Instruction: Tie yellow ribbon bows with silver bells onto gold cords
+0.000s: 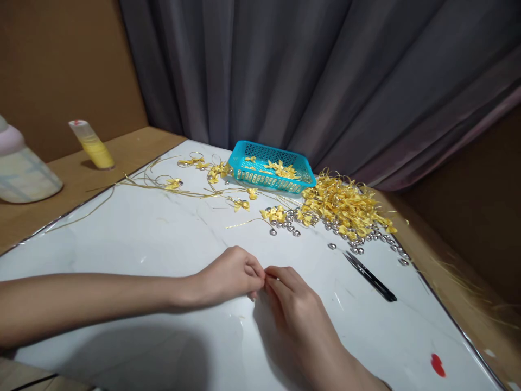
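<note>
Above the middle of the white marbled tabletop (134, 239), my left hand (230, 274) and my right hand (295, 298) meet at the fingertips. Both are closed in a pinch. Whatever lies between the fingers is too small or too hidden to name. Beyond them are several yellow ribbon bows (273, 214) among small silvery oval beads (291, 228). A large heap of yellow bows with gold cords (344, 203) lies farther right. To the right of my right hand rests a pair of black-handled thread snips (370, 276), apart from it.
A turquoise basket (272, 187) holding some bows stands at the back. Loose gold cords (183, 191) trail leftward. At left are a yellow-filled tube (97, 152) and a pink-topped bottle (26, 171). A red spot (438, 365) marks the front right. A grey curtain (260, 65) hangs behind.
</note>
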Demonstrator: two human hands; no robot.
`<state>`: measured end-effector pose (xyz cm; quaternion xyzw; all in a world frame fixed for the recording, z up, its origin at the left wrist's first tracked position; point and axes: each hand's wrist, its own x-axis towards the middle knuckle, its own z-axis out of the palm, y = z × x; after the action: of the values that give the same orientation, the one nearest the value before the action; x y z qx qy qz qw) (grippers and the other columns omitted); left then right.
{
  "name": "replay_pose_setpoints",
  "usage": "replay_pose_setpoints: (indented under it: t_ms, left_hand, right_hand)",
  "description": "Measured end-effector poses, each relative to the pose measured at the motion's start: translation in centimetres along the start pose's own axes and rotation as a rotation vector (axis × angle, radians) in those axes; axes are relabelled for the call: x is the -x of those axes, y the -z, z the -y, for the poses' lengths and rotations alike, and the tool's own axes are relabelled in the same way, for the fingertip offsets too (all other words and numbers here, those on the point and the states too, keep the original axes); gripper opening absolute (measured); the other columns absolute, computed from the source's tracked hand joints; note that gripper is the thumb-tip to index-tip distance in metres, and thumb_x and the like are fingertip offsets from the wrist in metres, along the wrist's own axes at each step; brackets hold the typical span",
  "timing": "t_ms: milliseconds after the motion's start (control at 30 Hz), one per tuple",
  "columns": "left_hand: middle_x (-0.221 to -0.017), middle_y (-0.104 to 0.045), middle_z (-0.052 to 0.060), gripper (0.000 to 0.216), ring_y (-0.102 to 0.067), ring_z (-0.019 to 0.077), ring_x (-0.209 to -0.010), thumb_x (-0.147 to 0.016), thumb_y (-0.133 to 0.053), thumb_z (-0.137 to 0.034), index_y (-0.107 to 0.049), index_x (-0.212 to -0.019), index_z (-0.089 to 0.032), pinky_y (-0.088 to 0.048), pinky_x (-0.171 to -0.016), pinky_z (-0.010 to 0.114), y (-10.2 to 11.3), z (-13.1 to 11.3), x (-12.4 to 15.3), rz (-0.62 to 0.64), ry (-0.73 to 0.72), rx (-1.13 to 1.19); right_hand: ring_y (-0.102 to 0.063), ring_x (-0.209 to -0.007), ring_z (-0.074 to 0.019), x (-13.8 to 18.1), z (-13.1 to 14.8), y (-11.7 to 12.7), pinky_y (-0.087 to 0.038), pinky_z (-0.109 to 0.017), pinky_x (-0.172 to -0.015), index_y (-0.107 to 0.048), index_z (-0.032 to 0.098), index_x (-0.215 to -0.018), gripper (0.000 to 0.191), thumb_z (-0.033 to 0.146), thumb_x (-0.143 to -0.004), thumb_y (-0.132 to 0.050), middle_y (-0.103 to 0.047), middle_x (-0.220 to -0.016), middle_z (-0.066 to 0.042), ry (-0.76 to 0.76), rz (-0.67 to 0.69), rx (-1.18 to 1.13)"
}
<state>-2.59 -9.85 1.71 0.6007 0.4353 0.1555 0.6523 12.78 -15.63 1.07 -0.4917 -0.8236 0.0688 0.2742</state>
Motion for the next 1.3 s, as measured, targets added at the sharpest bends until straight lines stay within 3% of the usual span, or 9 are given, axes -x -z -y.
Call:
replay_pose_setpoints:
  t_ms: [133,333,500,667,833,967,1033,1167,1300]
  left_hand:
    - [-0.060,-0.064,0.003,0.018,-0.053,0.0100,-0.054,-0.065,-0.054,-0.017,-0.069,-0.073,-0.011,-0.029,-0.044,0.019,0.4,-0.9,0.1,0.059,0.132,0.135]
    - [-0.069,-0.067,0.005,0.013,-0.061,0.0130,-0.073,-0.065,-0.059,-0.015,-0.069,-0.072,-0.011,-0.025,-0.045,0.019,1.1,-2.0,-0.1,0.097,0.371,0.486]
    - [-0.071,-0.068,0.006,0.012,-0.061,0.0139,-0.075,-0.067,-0.061,-0.019,-0.068,-0.072,-0.011,-0.023,-0.045,0.020,1.3,-2.3,-0.1,0.088,0.361,0.506]
    - [-0.077,-0.068,0.007,0.013,-0.061,0.0133,-0.075,-0.069,-0.062,-0.021,-0.068,-0.074,-0.011,-0.025,-0.046,0.019,1.3,-2.5,0.2,0.087,0.323,0.477]
    - [-0.092,-0.068,0.008,0.023,-0.061,0.0146,-0.080,-0.071,-0.061,-0.028,-0.068,-0.086,-0.013,-0.030,-0.046,0.018,1.7,-2.2,0.3,0.033,0.182,0.354]
    - [-0.079,-0.068,0.005,0.034,-0.058,0.0132,-0.066,-0.072,-0.061,-0.029,-0.063,-0.102,-0.013,-0.037,-0.052,0.020,1.7,-1.5,-0.1,-0.085,-0.047,0.018]
    - [-0.077,-0.067,0.004,0.037,-0.056,0.0128,-0.065,-0.073,-0.059,-0.029,-0.062,-0.106,-0.013,-0.041,-0.058,0.022,1.5,-1.0,-0.2,-0.084,-0.132,-0.127]
    - [-0.064,-0.062,0.000,0.030,-0.050,0.0108,-0.056,-0.080,-0.050,-0.031,-0.067,-0.098,-0.014,-0.036,-0.052,0.021,1.1,-0.4,-0.3,-0.014,-0.265,-0.368]
    - [-0.059,-0.058,0.000,0.028,-0.046,0.0096,-0.053,-0.084,-0.045,-0.027,-0.068,-0.091,-0.014,-0.034,-0.053,0.021,1.0,-0.2,-0.3,-0.087,-0.382,-0.504]
  right_hand:
    - [-0.056,-0.069,-0.0214,0.3,0.2,-0.5,-0.048,-0.029,-0.050,-0.063,0.009,-0.079,0.025,0.001,-0.079,-0.039,-0.062,-0.076,-0.013,0.068,-0.021,0.141]
    - [-0.054,-0.074,-0.0219,0.4,-0.5,-0.5,-0.048,-0.030,-0.055,-0.060,0.010,-0.087,0.029,-0.003,-0.078,-0.036,-0.060,-0.080,-0.014,0.066,0.019,0.158]
    - [-0.054,-0.077,-0.0207,0.1,-1.1,-0.4,-0.049,-0.032,-0.063,-0.056,0.012,-0.091,0.026,-0.001,-0.081,-0.036,-0.059,-0.089,-0.013,0.007,-0.013,0.016]
    - [-0.055,-0.076,-0.0187,-0.2,-1.5,-0.4,-0.049,-0.031,-0.064,-0.052,0.017,-0.081,0.023,0.001,-0.083,-0.036,-0.059,-0.088,-0.011,-0.040,-0.047,-0.083]
    - [-0.057,-0.080,-0.0191,-0.6,-2.1,-0.2,-0.049,-0.032,-0.067,-0.052,0.016,-0.085,0.020,0.002,-0.085,-0.037,-0.060,-0.089,-0.011,-0.039,-0.060,-0.116]
    - [-0.059,-0.077,-0.0184,-1.0,-2.2,0.5,-0.050,-0.031,-0.065,-0.052,0.017,-0.083,0.020,0.005,-0.086,-0.037,-0.062,-0.087,-0.010,-0.058,-0.087,-0.136]
    - [-0.060,-0.076,-0.0180,-1.1,-2.1,0.8,-0.050,-0.030,-0.064,-0.053,0.017,-0.082,0.019,0.006,-0.086,-0.038,-0.063,-0.086,-0.009,-0.079,-0.072,-0.154]
    - [-0.061,-0.077,-0.0179,-1.2,-2.0,1.1,-0.051,-0.030,-0.065,-0.054,0.018,-0.081,0.018,0.009,-0.086,-0.039,-0.064,-0.086,-0.008,-0.114,-0.030,-0.183]
    - [-0.061,-0.076,-0.0176,-1.2,-1.9,0.9,-0.050,-0.029,-0.064,-0.054,0.018,-0.081,0.019,0.008,-0.086,-0.039,-0.064,-0.085,-0.008,-0.118,-0.033,-0.179]
